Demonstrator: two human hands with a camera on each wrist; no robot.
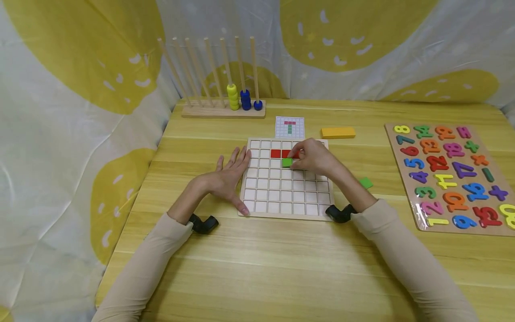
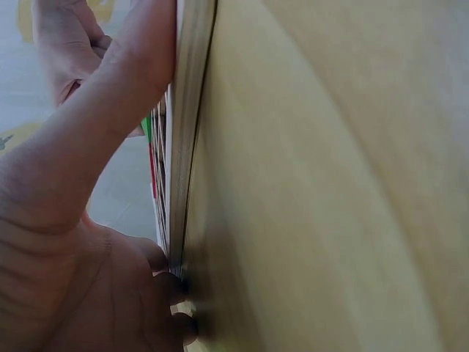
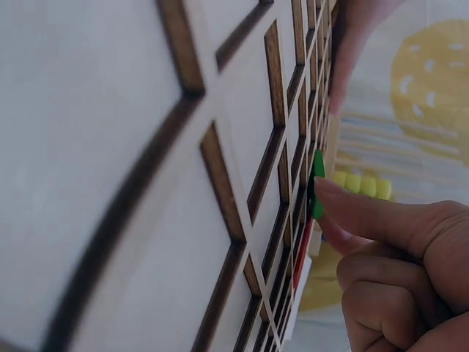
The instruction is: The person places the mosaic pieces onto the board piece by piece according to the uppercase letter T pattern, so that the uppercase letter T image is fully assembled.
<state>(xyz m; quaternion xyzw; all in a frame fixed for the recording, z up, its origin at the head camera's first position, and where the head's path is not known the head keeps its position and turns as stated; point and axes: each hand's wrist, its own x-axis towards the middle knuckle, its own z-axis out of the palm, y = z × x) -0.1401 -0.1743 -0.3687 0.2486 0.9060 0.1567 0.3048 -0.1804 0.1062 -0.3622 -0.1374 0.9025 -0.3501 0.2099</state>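
Observation:
A wooden grid board point(image 1: 289, 216) with white squares lies flat on the table. My left hand point(image 1: 227, 180) rests along its left edge, fingers straight and spread, thumb at the near corner. In the left wrist view, the thumb point(image 2: 110, 110) lies against the board's side. My right hand point(image 1: 314, 156) pinches a green square tile point(image 1: 287, 163) between thumb and finger, just below a row of red tiles point(image 1: 276, 153). In the right wrist view, that green tile point(image 3: 318, 185) stands tilted at the grid surface. The right fingers partly cover the red row's right end.
Behind the board lies a printed pattern card point(image 1: 289, 133) with a red and green T. A loose green tile point(image 1: 365, 183) lies beside the right forearm. An orange block point(image 1: 338, 133), a bead abacus point(image 1: 201, 112) and a number puzzle board point(image 1: 442, 229) surround the grid.

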